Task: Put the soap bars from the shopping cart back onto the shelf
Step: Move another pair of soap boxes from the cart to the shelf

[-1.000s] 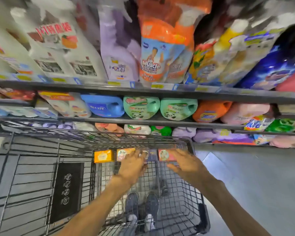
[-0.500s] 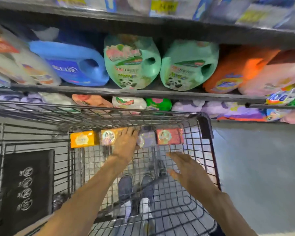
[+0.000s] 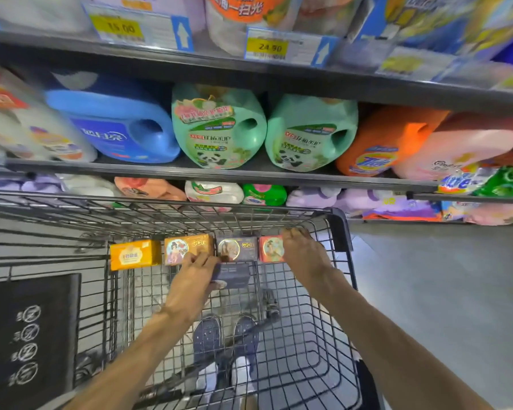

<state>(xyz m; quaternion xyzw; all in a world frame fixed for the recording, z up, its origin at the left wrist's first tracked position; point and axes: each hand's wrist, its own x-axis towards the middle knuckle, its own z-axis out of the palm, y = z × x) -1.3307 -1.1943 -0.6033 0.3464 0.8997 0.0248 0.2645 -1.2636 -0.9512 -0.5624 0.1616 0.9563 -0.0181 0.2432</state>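
Soap bars (image 3: 187, 249): boxed, light, rigid, along the cart's (image 3: 341, 229) far edge. Our left hand (image 3: 194, 275) pinches a dark box (image 3: 231, 275); right hand (image 3: 304, 253) curls over the red box (image 3: 270, 249). We judge the short sides best.

Bare forearms; navy perforated clogs (image 3: 225, 338) over white socks (image 3: 240, 369)

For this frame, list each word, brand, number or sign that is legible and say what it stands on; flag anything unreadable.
"15.00": yellow price tag on the top shelf edge.
"24.90": yellow price tag on the same edge.
"Tide": orange detergent jug.
"Comfort", partly blurred: pink softener jug.
White up arrows: blue shelf-tag panels.
Crossed-circle pictograms: black cart placard.
Chinese print on the green panda jugs, blue jug and boxed soap bars: too blurred to read.
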